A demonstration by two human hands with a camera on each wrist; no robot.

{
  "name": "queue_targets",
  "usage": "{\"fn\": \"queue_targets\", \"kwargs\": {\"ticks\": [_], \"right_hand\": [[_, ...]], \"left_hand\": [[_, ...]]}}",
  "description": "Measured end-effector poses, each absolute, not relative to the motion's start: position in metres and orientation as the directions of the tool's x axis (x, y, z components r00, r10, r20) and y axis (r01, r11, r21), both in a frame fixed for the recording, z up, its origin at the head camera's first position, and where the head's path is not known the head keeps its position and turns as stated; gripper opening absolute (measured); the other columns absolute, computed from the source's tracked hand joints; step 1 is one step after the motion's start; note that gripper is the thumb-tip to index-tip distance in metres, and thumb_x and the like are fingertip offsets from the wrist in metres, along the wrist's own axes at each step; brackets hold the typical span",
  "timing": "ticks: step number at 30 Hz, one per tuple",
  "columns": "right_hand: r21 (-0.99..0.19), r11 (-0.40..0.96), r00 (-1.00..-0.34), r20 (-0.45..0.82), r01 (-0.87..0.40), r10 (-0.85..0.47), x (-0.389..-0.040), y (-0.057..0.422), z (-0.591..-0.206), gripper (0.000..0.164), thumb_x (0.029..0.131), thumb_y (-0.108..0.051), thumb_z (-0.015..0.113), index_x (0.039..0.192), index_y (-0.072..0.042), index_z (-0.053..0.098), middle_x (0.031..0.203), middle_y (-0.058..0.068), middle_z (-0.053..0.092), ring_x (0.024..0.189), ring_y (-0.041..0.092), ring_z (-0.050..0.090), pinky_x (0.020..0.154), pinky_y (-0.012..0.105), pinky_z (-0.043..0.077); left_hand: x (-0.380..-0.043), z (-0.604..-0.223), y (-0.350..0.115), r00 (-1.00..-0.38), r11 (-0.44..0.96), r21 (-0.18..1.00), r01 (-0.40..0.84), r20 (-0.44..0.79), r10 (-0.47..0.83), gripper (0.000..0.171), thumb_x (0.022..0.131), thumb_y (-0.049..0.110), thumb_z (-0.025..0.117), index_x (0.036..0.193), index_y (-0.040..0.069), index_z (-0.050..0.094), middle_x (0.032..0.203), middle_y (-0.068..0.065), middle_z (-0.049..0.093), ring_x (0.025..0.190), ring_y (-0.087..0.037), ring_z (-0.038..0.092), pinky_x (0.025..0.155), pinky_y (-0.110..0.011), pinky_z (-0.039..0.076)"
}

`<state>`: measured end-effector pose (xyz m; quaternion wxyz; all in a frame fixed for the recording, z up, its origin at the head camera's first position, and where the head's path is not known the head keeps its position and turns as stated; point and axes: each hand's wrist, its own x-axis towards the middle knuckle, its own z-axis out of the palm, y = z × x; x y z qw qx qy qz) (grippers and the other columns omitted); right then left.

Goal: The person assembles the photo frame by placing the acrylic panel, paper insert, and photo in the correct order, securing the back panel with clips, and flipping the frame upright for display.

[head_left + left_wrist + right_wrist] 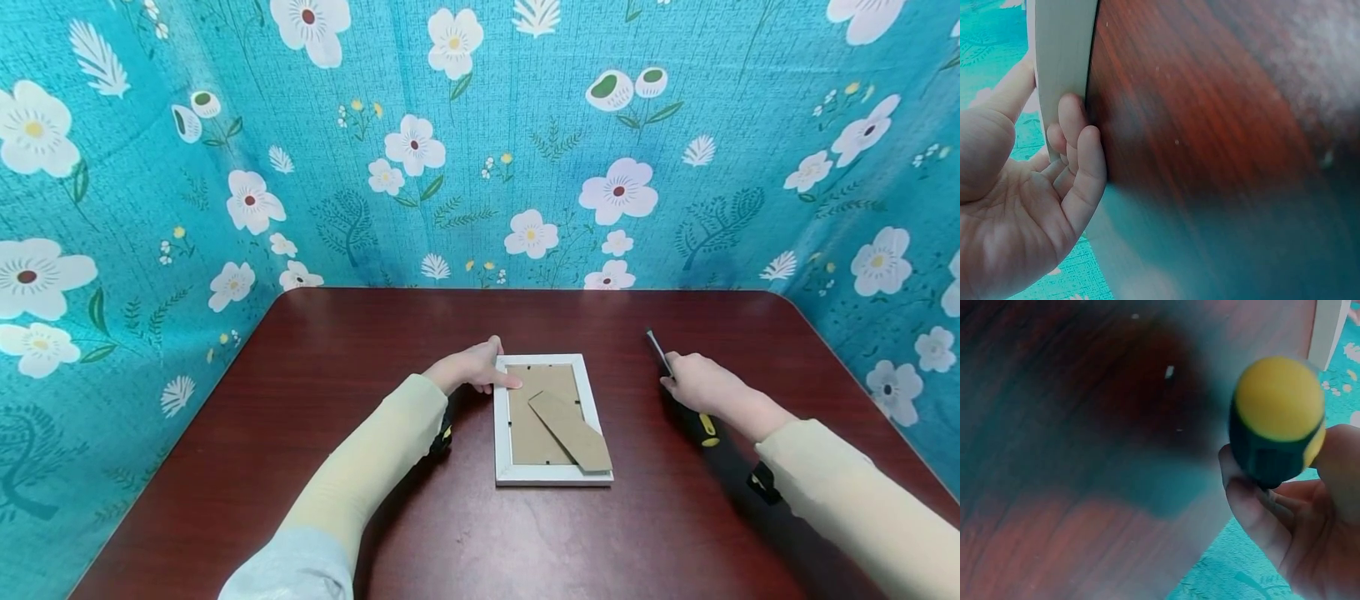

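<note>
A white picture frame (504, 476) lies back side up on the table, showing its brown backing board (531, 433) and a slanted cardboard stand (573, 433). At its upper left corner, my left hand (476, 367) grips the side, thumb over the backing. The left wrist view shows the fingers (1088, 165) bent against the frame's side (1063, 50). To the right of the frame, my right hand (705, 387) holds a screwdriver (708, 430) with a black and yellow handle. Its metal shaft points away to the upper left. The rounded yellow handle end (1279, 400) fills part of the right wrist view.
The dark red wooden table (360, 333) has rounded far corners. A turquoise flowered cloth (480, 167) hangs behind it and along both sides. Dark bands sit at both wrists, below the pale sleeves (382, 442).
</note>
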<state>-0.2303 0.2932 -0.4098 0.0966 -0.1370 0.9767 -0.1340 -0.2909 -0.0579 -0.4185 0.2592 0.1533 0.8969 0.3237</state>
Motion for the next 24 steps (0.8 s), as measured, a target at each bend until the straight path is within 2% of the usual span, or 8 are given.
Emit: {"fn": "queue_targets", "kwargs": {"ticks": [5, 12, 16, 24], "right_hand": [[-0.269, 0.936, -0.946, -0.165, -0.229, -0.279, -0.2313, 0.2968, -0.4163, 0.024, 0.095, -0.005, 0.056, 0.101, 0.014, 0.043, 0.068, 0.010, 0.050, 0.052, 0.017, 0.050, 0.047, 0.030, 0.043], [-0.232, 0.948, -0.949, -0.176, -0.217, -0.260, -0.2343, 0.2984, -0.4183, 0.050, 0.095, -0.007, 0.057, 0.125, 0.025, 0.031, 0.067, 0.010, 0.050, 0.053, 0.018, 0.050, 0.048, 0.031, 0.043], [-0.219, 0.953, -0.951, -0.184, -0.209, -0.250, -0.2341, 0.2981, -0.4183, 0.055, 0.095, -0.008, 0.057, 0.128, 0.025, 0.029, 0.067, 0.009, 0.050, 0.053, 0.018, 0.049, 0.049, 0.031, 0.042], [-0.121, 0.972, -0.953, -0.205, -0.200, -0.221, -0.2330, 0.2963, -0.4150, 0.057, 0.094, -0.015, 0.061, 0.130, 0.020, 0.034, 0.068, 0.006, 0.052, 0.056, 0.019, 0.051, 0.049, 0.033, 0.044]], "left_hand": [[-0.2902, -0.4182, -0.0574, -0.817, 0.748, 0.654, 0.109, -0.370, 0.442, 0.049, 0.085, 0.030, 0.077, 0.107, 0.007, 0.040, 0.088, -0.011, 0.054, 0.064, -0.019, 0.059, 0.059, -0.028, 0.051], [-0.2910, -0.4171, -0.0580, -0.820, 0.743, 0.660, 0.110, -0.362, 0.444, 0.049, 0.085, 0.029, 0.077, 0.107, 0.007, 0.040, 0.088, -0.011, 0.054, 0.062, -0.019, 0.057, 0.058, -0.026, 0.050], [-0.2912, -0.4176, -0.0579, -0.818, 0.743, 0.661, 0.108, -0.366, 0.444, 0.049, 0.085, 0.030, 0.077, 0.107, 0.007, 0.039, 0.089, -0.011, 0.054, 0.063, -0.019, 0.057, 0.058, -0.026, 0.050], [-0.2912, -0.4192, -0.0582, -0.821, 0.741, 0.663, 0.107, -0.362, 0.442, 0.049, 0.085, 0.029, 0.077, 0.107, 0.007, 0.039, 0.089, -0.011, 0.053, 0.062, -0.019, 0.057, 0.058, -0.026, 0.050]]}}
